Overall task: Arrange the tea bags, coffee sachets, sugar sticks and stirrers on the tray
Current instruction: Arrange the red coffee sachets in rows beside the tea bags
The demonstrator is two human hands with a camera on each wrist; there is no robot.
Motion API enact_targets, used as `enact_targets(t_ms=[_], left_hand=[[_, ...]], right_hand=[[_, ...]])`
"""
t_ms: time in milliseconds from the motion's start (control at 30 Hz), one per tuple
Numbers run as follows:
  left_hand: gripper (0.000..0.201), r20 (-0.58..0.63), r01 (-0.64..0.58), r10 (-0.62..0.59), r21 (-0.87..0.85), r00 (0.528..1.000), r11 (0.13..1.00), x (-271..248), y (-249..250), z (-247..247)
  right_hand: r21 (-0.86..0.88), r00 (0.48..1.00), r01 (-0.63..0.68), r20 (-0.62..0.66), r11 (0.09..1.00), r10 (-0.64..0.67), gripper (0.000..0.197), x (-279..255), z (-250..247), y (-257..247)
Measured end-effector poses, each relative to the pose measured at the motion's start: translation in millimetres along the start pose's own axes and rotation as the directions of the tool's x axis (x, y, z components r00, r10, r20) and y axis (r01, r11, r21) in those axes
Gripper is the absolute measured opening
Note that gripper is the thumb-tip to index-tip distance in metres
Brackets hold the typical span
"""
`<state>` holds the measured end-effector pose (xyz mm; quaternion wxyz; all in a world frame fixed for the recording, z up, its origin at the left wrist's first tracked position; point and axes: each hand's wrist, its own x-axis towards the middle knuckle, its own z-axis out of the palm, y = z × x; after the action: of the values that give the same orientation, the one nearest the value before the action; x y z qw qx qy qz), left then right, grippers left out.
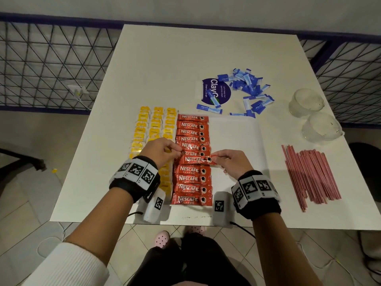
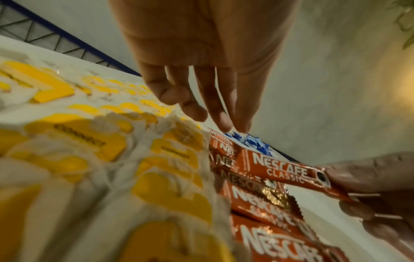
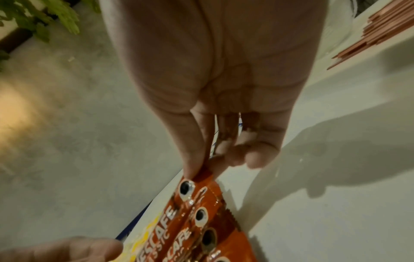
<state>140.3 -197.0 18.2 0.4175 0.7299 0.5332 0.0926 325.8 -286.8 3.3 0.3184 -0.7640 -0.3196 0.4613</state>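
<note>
White bench (image 1: pixel 156 65). White tray (image 1: pixel 237 141) at near edge, centre. On the tray's left part: three columns of yellow-tagged tea bags (image 1: pixel 155 125); just beside them on their right, one column of red Nescafé Classic sachets (image 1: pixel 191 178). Red stirrers (image 1: pixel 309 176) heaped near the right edge. Blue sugar sticks (image 1: pixel 249 89) scattered toward the far edge, beyond the tray. Two clear glass cups (image 1: pixel 307 102) at right edge.

Right hand (image 1: pixel 233 162) pinches one raised sachet (image 1: pixel 195 159) by its right end, mid-column. Left hand (image 1: pixel 162 151) at its left end, fingers curled; grip on sachet cannot be told.
</note>
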Motion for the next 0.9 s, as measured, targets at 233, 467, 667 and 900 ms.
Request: enact_targets(t_ms=[233, 467, 667, 900], left_hand=[[0.021, 0.190, -0.081, 0.026, 0.292, 0.982, 0.953, 7.7, 3.4, 4.6], [0.019, 0.200, -0.094, 0.026, 0.342, 0.979, 0.935, 12.4, 2.2, 4.4], [0.016, 0.172, -0.095, 0.032, 0.377, 0.985, 0.921, 15.0, -1.2, 5.5], [0.018, 0.193, -0.121, 0.036, 0.451, 0.981, 0.884, 16.6, 0.6, 2.4]], right_hand=[[-0.059, 0.998, -0.041, 0.042, 0.997, 0.043, 0.013, 7.0, 11.2, 0.2], [-0.068, 0.996, -0.071, 0.041, 0.995, 0.074, 0.017, 12.9, 8.1, -0.6], [-0.117, 0.999, -0.031, 0.039, 0.993, 0.036, 0.018, 11.1, 8.0, -6.2], [-0.125, 0.996, -0.045, 0.066, 0.991, 0.054, 0.021, 14.8, 9.6, -10.5]])
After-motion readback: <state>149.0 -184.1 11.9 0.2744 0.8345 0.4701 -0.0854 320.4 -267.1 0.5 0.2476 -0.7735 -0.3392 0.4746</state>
